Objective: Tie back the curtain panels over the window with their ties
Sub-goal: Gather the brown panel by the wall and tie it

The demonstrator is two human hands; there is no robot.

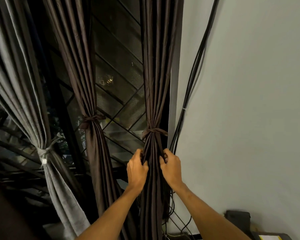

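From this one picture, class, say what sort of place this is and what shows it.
Probably a room in a home: a grey curtain and a right brown curtain, tied back, over a dark grilled window; cables run down a plain wall.

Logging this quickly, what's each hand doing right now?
Left hand: fingers curled into the right brown curtain panel, below its tie.
Right hand: gripping the same panel from the other side.

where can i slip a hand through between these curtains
Widest gap: between the middle panel and right panel, grille behind. A narrower one between the grey panel and middle panel. Crowded right of the right panel, where cables hug the wall.
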